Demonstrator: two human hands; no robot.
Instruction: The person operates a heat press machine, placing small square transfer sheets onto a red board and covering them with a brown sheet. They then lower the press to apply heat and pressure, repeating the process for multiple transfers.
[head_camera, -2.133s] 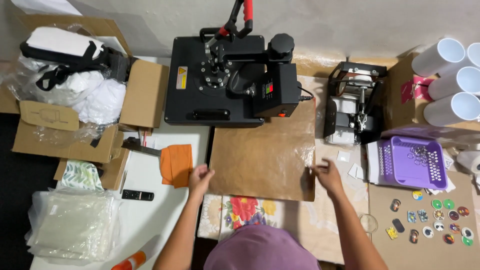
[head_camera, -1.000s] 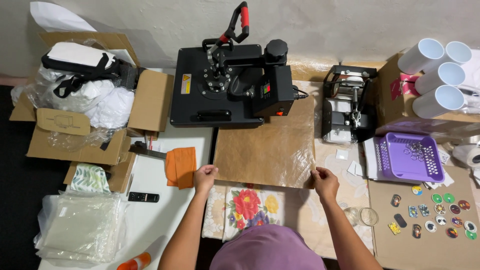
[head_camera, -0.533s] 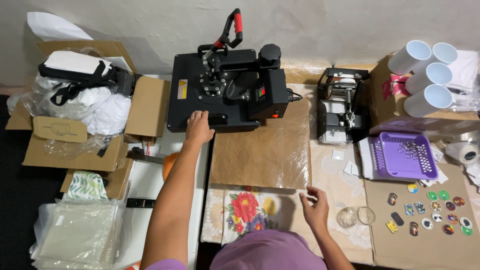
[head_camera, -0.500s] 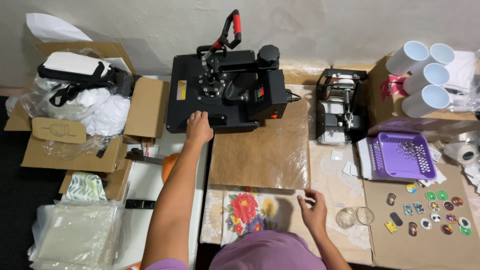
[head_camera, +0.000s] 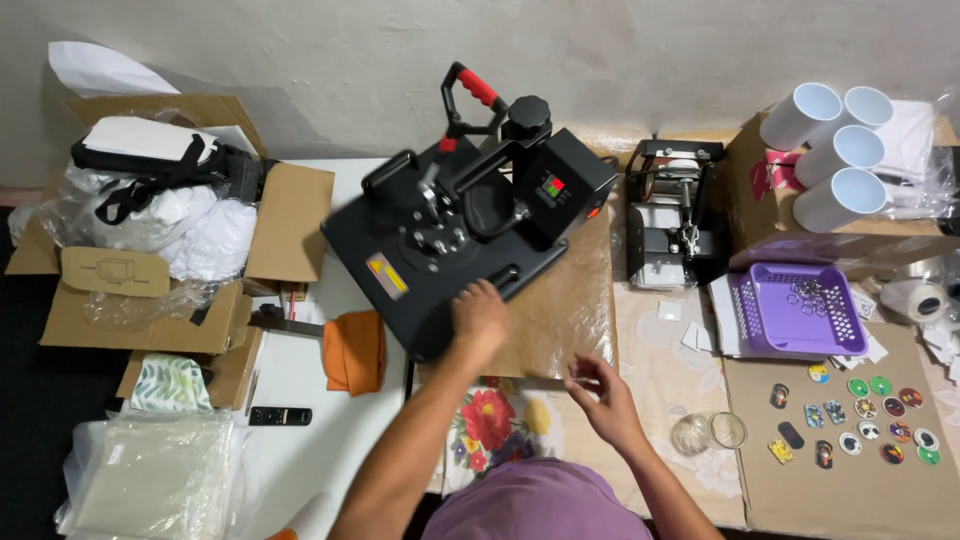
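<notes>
Cluttered table, hands on heat press

Purple cap, bare forearms, no sleeves visible.

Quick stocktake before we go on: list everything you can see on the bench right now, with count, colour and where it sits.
heat press: one, black with red handle, centre, swung askew
brown sheet: one, under the press
floral cloth: one, red and yellow flowers, front centre
mug press: one, black, right of the press
mugs: four, white, on their sides, back right
basket: one, purple, right
round badges: many, mixed colours, front right
orange cloth: one, left of the press
cardboard boxes: several, brown, left
left hand: on the press's front edge
right hand: at the sheet's near edge
</notes>
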